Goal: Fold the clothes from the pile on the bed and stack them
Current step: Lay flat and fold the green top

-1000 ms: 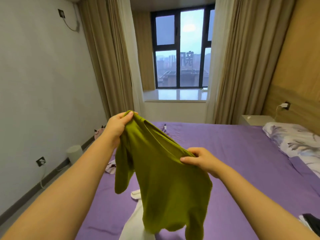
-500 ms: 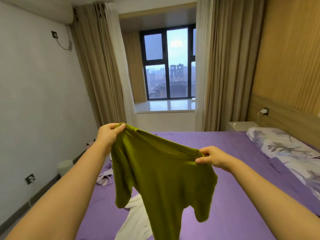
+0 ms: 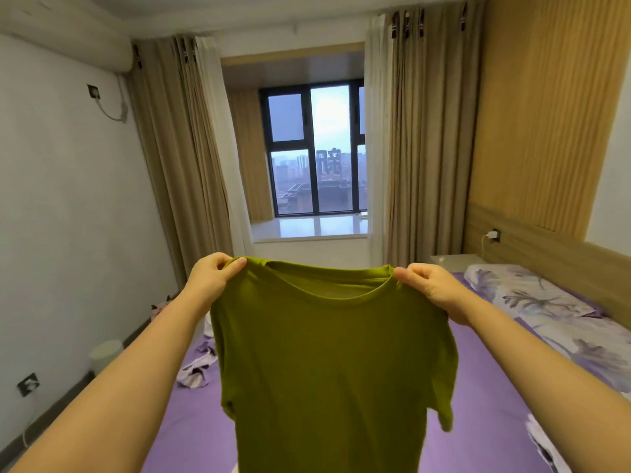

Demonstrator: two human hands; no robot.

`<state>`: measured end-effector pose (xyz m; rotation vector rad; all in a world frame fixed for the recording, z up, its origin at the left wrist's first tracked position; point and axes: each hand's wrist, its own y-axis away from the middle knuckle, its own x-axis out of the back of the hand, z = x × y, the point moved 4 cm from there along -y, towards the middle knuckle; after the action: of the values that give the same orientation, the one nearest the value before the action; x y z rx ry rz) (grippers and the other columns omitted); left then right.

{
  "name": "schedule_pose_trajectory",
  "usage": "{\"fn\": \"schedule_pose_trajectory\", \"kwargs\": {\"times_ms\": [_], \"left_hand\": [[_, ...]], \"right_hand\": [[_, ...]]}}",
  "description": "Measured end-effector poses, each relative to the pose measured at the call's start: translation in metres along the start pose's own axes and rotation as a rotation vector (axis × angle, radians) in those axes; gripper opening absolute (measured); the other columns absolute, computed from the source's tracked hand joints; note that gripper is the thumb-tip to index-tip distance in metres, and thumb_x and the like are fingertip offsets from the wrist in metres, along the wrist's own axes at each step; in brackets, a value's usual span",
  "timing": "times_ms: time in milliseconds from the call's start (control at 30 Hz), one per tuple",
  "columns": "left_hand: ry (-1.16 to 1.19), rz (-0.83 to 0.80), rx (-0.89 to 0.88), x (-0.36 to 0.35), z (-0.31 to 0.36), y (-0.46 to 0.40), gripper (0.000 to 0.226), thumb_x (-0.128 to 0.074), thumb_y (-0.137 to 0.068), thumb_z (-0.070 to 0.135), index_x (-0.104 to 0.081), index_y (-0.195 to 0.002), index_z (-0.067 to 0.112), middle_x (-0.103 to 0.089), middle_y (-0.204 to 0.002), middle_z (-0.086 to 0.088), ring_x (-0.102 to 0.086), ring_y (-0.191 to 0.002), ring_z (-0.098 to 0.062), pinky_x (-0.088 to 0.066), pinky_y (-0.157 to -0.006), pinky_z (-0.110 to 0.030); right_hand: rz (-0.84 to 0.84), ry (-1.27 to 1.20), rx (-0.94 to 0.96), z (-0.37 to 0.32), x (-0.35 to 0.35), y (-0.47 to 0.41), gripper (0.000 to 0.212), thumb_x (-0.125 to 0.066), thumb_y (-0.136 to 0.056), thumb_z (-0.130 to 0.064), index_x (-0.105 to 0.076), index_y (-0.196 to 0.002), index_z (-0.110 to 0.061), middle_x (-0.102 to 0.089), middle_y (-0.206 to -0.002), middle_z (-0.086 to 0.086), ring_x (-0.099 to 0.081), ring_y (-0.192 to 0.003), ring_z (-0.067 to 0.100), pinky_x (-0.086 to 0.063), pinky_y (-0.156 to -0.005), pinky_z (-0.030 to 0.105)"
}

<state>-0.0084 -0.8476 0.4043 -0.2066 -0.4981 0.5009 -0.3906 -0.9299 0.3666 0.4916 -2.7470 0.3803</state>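
Bedroom with a dark-framed window [image 3: 316, 155] at the far end, grey daylight coming in.

Beige curtains [image 3: 418, 141] hang either side of the window, a pale sill [image 3: 309, 230] below it. Left of the window runs a white wall [image 3: 65, 199]; right of it, a wood-slat panel [image 3: 539, 107], with a small nightstand [image 3: 456, 259] beneath.

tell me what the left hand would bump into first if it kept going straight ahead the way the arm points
Probably nothing close: the left hand, pinching the green t-shirt by the shoulder, points toward the beige curtain. Depth is unclear, but the gap looks free.
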Motion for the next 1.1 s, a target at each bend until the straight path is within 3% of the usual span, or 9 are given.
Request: {"fn": "schedule_pose_trajectory", "kwargs": {"times_ms": [100,167,333,433,533,600,800,1100], "left_hand": [[-0.022,0.015,-0.009,0.019,-0.009,0.006,0.041,-0.060,-0.093,0.033,-0.060,-0.094,-0.009,-0.061,-0.088,-0.023,-0.055,-0.078,-0.027,-0.046,-0.074,-0.041],[-0.016,0.015,-0.004,0.029,-0.015,0.012,0.044,-0.057,-0.094,0.035,-0.060,-0.092,-0.009,-0.060,-0.086,-0.023,-0.055,-0.078,-0.027,-0.048,-0.076,-0.045],[0.047,-0.003,0.026,0.043,-0.023,0.026,0.053,-0.051,-0.096,0.042,-0.060,-0.089,-0.010,-0.057,-0.083,-0.018,-0.052,-0.079,-0.027,-0.043,-0.076,-0.040],[0.098,-0.003,0.066,0.045,-0.024,0.036,0.046,-0.048,-0.097,0.043,-0.065,-0.091,0.000,-0.062,-0.090,-0.014,-0.056,-0.085,-0.025,-0.045,-0.083,-0.041],[0.146,-0.069,0.064,0.042,-0.020,0.051,0.035,-0.047,-0.097,0.044,-0.066,-0.087,0.016,-0.065,-0.088,-0.007,-0.059,-0.080,-0.022,-0.048,-0.071,-0.033],[0.149,-0.136,0.038,0.038,-0.017,0.061,0.033,-0.049,-0.096,0.045,-0.068,-0.094,0.018,-0.067,-0.092,-0.007,-0.062,-0.085,-0.024,-0.051,-0.072,-0.033],[0.190,-0.184,-0.042,0.028,-0.004,0.082,0.015,-0.056,-0.095,0.034,-0.068,-0.094,0.024,-0.068,-0.096,-0.005,-0.063,-0.090,-0.022,-0.051,-0.074,-0.032],[0.098,-0.297,-0.063,-0.006,0.003,0.109,0.035,-0.046,-0.099,0.037,-0.061,-0.100,0.005,-0.054,-0.092,-0.016,-0.050,-0.086,-0.025,-0.040,-0.073,-0.035]], "right_hand": [[-0.078,-0.002,-0.017,-0.023,0.004,0.013,0.057,-0.057,-0.073,-0.064,-0.064,-0.080,-0.008,-0.060,-0.074,0.015,-0.059,-0.071,0.024,-0.048,-0.065,0.029],[-0.139,-0.037,-0.053,-0.036,0.005,0.023,0.060,-0.053,-0.078,-0.060,-0.068,-0.090,-0.003,-0.067,-0.083,0.017,-0.066,-0.078,0.025,-0.053,-0.068,0.030],[-0.228,-0.080,-0.077,-0.054,-0.001,0.049,0.022,-0.060,-0.088,-0.017,-0.071,-0.103,-0.005,-0.071,-0.100,0.017,-0.069,-0.089,0.023,-0.058,-0.075,0.031],[-0.236,-0.023,-0.084,-0.057,-0.006,0.066,0.022,-0.062,-0.089,-0.013,-0.070,-0.110,-0.009,-0.072,-0.104,0.012,-0.069,-0.096,0.025,-0.057,-0.076,0.030],[-0.127,0.088,-0.051,-0.058,-0.010,0.079,0.019,-0.059,-0.094,-0.021,-0.070,-0.109,-0.020,-0.073,-0.102,0.004,-0.069,-0.097,0.022,-0.057,-0.083,0.032],[-0.020,0.195,-0.021,-0.057,-0.010,0.086,0.017,-0.054,-0.097,-0.027,-0.068,-0.106,-0.026,-0.071,-0.100,0.001,-0.067,-0.095,0.020,-0.056,-0.085,0.034],[0.227,0.219,0.072,-0.057,0.001,0.111,0.015,-0.050,-0.098,-0.025,-0.065,-0.097,-0.025,-0.067,-0.097,-0.002,-0.062,-0.095,0.016,-0.049,-0.074,0.027],[0.474,0.325,0.093,-0.052,0.003,0.148,0.013,-0.046,-0.100,-0.025,-0.059,-0.099,-0.022,-0.061,-0.091,-0.003,-0.053,-0.080,0.006,-0.039,-0.063,0.023]]}}
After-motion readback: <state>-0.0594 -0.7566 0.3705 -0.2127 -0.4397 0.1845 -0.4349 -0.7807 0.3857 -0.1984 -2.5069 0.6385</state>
